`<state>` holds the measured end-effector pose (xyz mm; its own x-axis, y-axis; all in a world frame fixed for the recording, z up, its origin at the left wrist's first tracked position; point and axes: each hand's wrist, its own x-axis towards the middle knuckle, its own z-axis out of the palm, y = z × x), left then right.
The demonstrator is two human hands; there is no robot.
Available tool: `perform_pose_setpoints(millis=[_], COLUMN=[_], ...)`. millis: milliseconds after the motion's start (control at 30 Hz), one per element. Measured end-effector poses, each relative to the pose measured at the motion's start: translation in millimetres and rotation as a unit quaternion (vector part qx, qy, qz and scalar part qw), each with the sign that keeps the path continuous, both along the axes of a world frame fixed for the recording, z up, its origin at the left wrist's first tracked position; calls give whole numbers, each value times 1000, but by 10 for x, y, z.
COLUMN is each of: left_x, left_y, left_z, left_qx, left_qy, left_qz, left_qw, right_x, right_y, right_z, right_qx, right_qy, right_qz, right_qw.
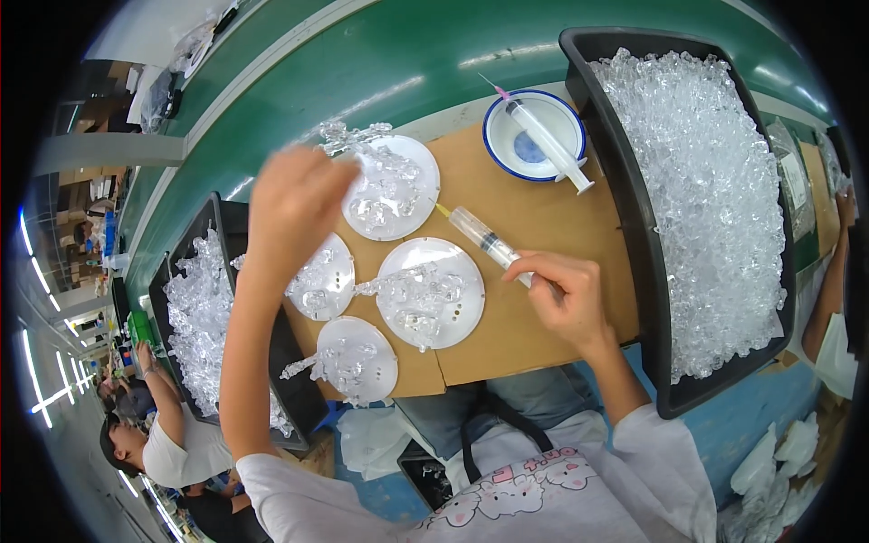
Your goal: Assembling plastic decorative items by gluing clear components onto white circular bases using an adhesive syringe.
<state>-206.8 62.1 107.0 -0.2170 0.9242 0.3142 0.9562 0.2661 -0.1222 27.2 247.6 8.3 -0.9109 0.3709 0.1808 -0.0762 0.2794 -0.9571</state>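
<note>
Two black bins [634, 226] [233, 220] take up the most room, at the right and left of the frame, both heaped with clear pieces [706, 208]. Between them lies a brown board [579, 226]. On it, left of centre, four white plates [427, 172] [472, 271] [339, 271] [385, 380] each hold more clear pieces, some reaching past the rims. A blue-rimmed bowl [566, 118], upper right of centre, has a spare syringe [539, 131] laid across it; whether it contains liquid, I cannot tell.

The left hand [303, 199], upper left of centre, is blurred beside the uppermost plate, fingers seemingly curled; whether it pinches anything, I cannot tell. The right hand [570, 294], right of centre, closes thumb and fingers round the rear of the held syringe [480, 233], which slants up and left. Its yellow needle [442, 209] points at the uppermost plate's lower right edge; contact is too fine to judge.

By my reading, the step in hand is syringe work at that plate; the next move calls for a steady right grip and a needle aimed clear of the left fingers.
</note>
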Motion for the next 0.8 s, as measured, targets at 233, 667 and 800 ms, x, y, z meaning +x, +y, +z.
perform_pose_setpoints(millis=[233, 667, 800], left_x=[298, 216, 179], left_y=[59, 127, 103], left_z=[-200, -279, -229], left_qx=[-239, -233, -217], left_qy=[-25, -88, -119], left_qz=[-27, -52, -45], left_qw=[970, 967, 968], right_x=[19, -125, -228], right_y=[25, 17, 21], right_z=[-17, -45, -22], right_qx=[-9, -4, 4], right_qy=[12, 35, 19], right_qz=[0, 4, 3], right_qw=[1000, 999, 1000])
